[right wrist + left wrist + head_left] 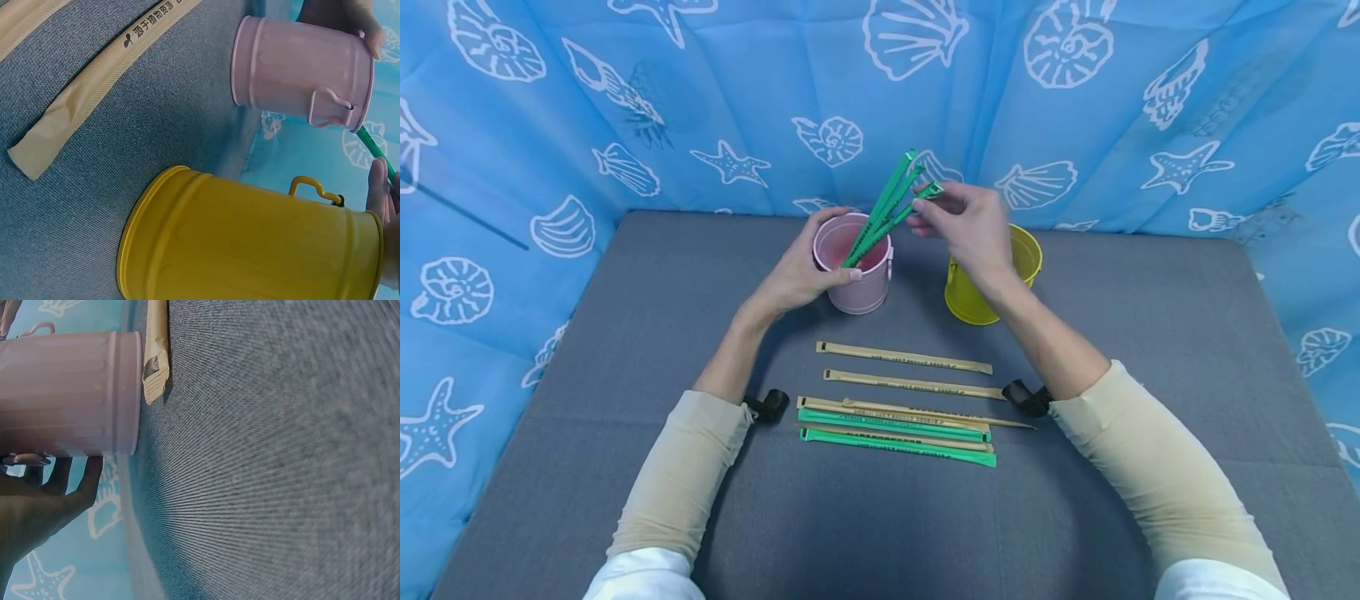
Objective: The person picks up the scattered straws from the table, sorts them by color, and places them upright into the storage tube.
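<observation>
My left hand (793, 271) holds the pink bucket (859, 298) at its left side, with the thumb over the front rim. Three green paper-wrapped straws (880, 212) lean out of that bucket toward the upper right. The upper end of the lowest one is pinched between the thumb and fingers of my right hand (973, 229); its lower end is inside the bucket. In the right wrist view, a green wrapped straw (374, 147) runs from the pink bucket's rim to the right hand. The yellow bucket (250, 240) stands beneath the right forearm; its inside is mostly hidden.
On the grey cloth, tan wrapped straws (910, 358) lie in front of the buckets. Nearer to me, more tan straws and green wrapped straws (898, 446) lie close together, some overlapping. A blue curtain (760, 83) with shell prints hangs directly behind the buckets.
</observation>
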`<action>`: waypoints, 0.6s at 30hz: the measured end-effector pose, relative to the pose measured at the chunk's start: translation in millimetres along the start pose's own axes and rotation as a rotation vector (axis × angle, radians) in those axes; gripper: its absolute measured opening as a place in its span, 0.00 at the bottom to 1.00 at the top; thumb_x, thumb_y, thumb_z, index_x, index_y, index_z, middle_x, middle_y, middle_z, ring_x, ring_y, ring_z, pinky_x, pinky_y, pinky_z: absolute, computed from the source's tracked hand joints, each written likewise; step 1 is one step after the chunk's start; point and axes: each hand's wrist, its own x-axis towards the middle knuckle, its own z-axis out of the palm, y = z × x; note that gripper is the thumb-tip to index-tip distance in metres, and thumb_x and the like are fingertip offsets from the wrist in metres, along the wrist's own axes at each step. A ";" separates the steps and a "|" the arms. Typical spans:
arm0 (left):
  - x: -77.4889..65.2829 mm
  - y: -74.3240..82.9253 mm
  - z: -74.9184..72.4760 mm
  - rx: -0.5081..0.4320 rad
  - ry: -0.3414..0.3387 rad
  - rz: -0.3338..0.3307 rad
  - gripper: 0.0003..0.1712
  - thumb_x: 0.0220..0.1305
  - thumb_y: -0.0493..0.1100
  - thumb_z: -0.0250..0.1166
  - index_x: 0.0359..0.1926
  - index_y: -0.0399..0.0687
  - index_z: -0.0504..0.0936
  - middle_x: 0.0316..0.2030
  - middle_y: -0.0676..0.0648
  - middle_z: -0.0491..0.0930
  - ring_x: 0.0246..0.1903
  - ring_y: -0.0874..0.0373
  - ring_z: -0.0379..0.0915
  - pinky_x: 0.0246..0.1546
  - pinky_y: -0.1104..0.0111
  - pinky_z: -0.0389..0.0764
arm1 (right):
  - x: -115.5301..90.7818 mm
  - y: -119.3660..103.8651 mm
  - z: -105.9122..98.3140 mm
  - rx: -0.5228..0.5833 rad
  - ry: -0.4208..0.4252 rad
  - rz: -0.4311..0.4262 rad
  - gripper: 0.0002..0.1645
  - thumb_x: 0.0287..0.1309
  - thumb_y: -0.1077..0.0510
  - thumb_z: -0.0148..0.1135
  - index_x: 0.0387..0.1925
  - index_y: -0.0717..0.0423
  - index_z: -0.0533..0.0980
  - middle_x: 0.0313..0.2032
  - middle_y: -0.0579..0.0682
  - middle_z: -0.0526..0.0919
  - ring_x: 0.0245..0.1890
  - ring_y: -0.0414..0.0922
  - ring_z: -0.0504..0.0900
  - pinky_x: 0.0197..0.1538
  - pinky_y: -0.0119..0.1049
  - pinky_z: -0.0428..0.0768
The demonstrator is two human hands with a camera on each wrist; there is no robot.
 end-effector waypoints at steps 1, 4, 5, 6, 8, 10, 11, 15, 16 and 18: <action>-0.5 0.6 0.2 0.008 0.003 -0.003 0.52 0.56 0.40 0.75 0.75 0.52 0.53 0.67 0.44 0.64 0.64 0.50 0.64 0.63 0.51 0.68 | -0.1 -0.1 0.1 -0.009 -0.002 0.002 0.15 0.61 0.59 0.68 0.47 0.64 0.83 0.36 0.59 0.87 0.35 0.47 0.88 0.40 0.35 0.84; -2.0 2.0 0.8 0.018 0.008 -0.004 0.51 0.56 0.41 0.75 0.74 0.54 0.54 0.66 0.46 0.65 0.63 0.51 0.65 0.62 0.52 0.70 | -0.8 -0.6 0.0 -0.010 -0.004 0.011 0.15 0.61 0.59 0.68 0.46 0.64 0.83 0.37 0.59 0.87 0.36 0.49 0.88 0.41 0.36 0.84; -2.3 2.1 0.9 0.016 0.009 -0.002 0.51 0.56 0.41 0.75 0.74 0.53 0.54 0.66 0.46 0.65 0.63 0.51 0.65 0.62 0.52 0.70 | -0.9 -0.8 -0.1 -0.002 -0.003 0.020 0.16 0.61 0.59 0.68 0.48 0.65 0.82 0.38 0.59 0.87 0.37 0.49 0.88 0.41 0.36 0.84; -2.6 2.0 0.9 0.011 0.008 -0.002 0.51 0.56 0.40 0.74 0.74 0.53 0.54 0.66 0.45 0.65 0.63 0.51 0.64 0.63 0.52 0.69 | -1.2 -0.8 -0.5 0.008 -0.002 0.026 0.17 0.61 0.59 0.69 0.49 0.65 0.82 0.39 0.59 0.87 0.37 0.50 0.88 0.41 0.37 0.84; -2.7 1.5 0.9 0.002 0.006 0.001 0.52 0.56 0.39 0.74 0.74 0.52 0.53 0.67 0.44 0.64 0.64 0.50 0.64 0.63 0.52 0.68 | -2.0 -1.1 -1.7 0.021 0.003 0.032 0.20 0.60 0.59 0.69 0.52 0.65 0.81 0.41 0.61 0.87 0.37 0.50 0.88 0.41 0.37 0.85; -2.3 0.8 0.7 -0.011 0.001 0.004 0.53 0.56 0.37 0.74 0.75 0.50 0.52 0.68 0.42 0.64 0.65 0.47 0.63 0.64 0.50 0.67 | -3.3 -1.4 -3.6 0.034 0.010 0.032 0.23 0.60 0.59 0.70 0.55 0.64 0.79 0.43 0.61 0.86 0.38 0.51 0.88 0.41 0.38 0.85; -2.1 1.0 0.6 -0.013 -0.002 0.003 0.53 0.56 0.37 0.74 0.75 0.48 0.52 0.68 0.41 0.63 0.65 0.46 0.62 0.64 0.50 0.67 | -4.2 -1.6 -4.8 0.030 0.014 0.028 0.23 0.60 0.59 0.70 0.56 0.64 0.79 0.43 0.61 0.86 0.37 0.50 0.88 0.41 0.38 0.85; -1.1 1.0 0.3 -0.018 -0.012 -0.003 0.53 0.56 0.35 0.73 0.75 0.44 0.51 0.68 0.37 0.62 0.66 0.42 0.61 0.64 0.48 0.67 | -10.0 -3.7 -10.1 0.034 0.025 -0.008 0.21 0.59 0.58 0.70 0.53 0.63 0.81 0.43 0.61 0.87 0.37 0.51 0.88 0.40 0.38 0.85; -1.1 1.3 0.3 -0.019 -0.014 -0.003 0.53 0.56 0.35 0.73 0.75 0.43 0.50 0.68 0.37 0.62 0.66 0.42 0.61 0.64 0.48 0.67 | -11.8 -4.3 -11.4 0.039 0.026 -0.013 0.21 0.59 0.58 0.70 0.52 0.63 0.81 0.43 0.61 0.87 0.37 0.51 0.88 0.40 0.38 0.85; -1.0 1.1 0.3 -0.017 -0.014 -0.001 0.53 0.56 0.35 0.73 0.75 0.45 0.51 0.68 0.38 0.62 0.66 0.43 0.61 0.64 0.48 0.67 | -15.2 -5.4 -14.2 0.043 0.028 -0.030 0.20 0.59 0.57 0.71 0.51 0.62 0.82 0.42 0.61 0.87 0.37 0.50 0.88 0.40 0.39 0.85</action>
